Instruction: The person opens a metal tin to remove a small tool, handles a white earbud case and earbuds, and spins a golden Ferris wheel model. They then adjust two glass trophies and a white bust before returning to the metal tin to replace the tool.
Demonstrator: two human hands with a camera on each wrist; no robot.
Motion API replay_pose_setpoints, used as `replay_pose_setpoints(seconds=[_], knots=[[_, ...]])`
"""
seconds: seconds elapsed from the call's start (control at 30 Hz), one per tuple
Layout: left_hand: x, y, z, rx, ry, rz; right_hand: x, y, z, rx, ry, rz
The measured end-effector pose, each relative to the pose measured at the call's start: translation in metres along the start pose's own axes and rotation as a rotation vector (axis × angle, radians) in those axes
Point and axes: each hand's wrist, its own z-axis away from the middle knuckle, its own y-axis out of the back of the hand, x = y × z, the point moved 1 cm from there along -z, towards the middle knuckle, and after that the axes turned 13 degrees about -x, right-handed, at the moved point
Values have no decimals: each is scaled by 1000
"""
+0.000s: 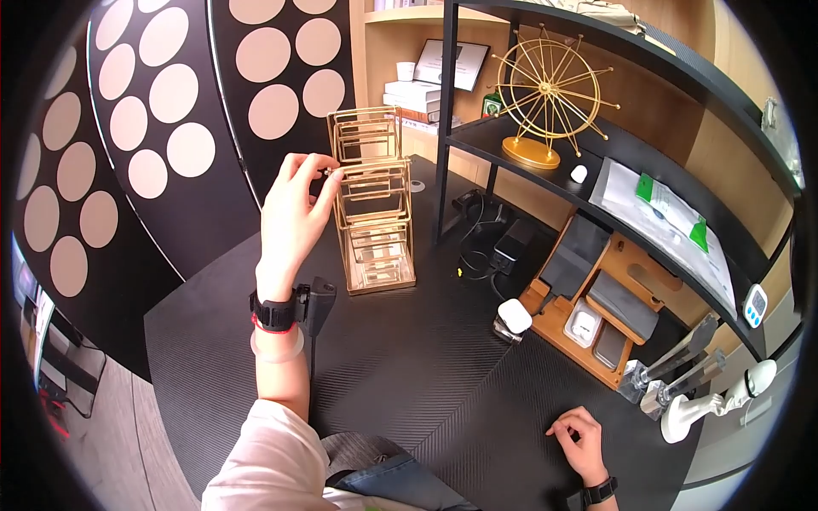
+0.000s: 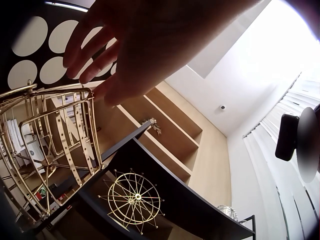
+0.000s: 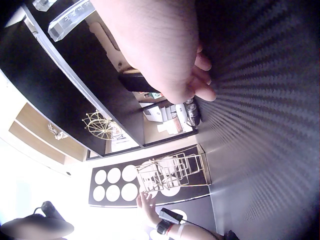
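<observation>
A tall gold wire rack [image 1: 375, 226] with stacked open tiers stands on the black table. My left hand [image 1: 294, 204] is raised at its upper left corner, thumb and index fingertip pinching there at the frame. In the left wrist view, the fingers of that hand [image 2: 97, 55] spread beside the top corner of the rack [image 2: 55, 135]. My right hand [image 1: 581, 443] rests near the table's front right, fingers loosely curled and holding nothing. The right wrist view shows this hand [image 3: 170, 55] low against the ribbed table surface, with the rack further off.
To the right, a black shelf [image 1: 477, 145] carries a gold wheel ornament [image 1: 548, 89]. Under it lie a wooden organizer [image 1: 609, 332], cables and a black box [image 1: 513, 245]. A white-topped item [image 1: 513, 316] sits mid-table; a white figurine [image 1: 682, 419] stands at right. A dotted screen [image 1: 281, 68] rises behind.
</observation>
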Motion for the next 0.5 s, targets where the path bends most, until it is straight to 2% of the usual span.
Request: replay_pose_setpoints(seconds=[0.1,0.17,0.4,0.5], knots=[[1,1,1,-43,-2,-28,-2,0,0,6,-4,-9],[1,1,1,-96,53,-33,-3,0,0,10,-13,-23],[-10,-6,2,-97,54,-194,-2,0,0,6,-16,-27],[-6,-4,3,-192,42,-313,-3,0,0,9,-17,-31]])
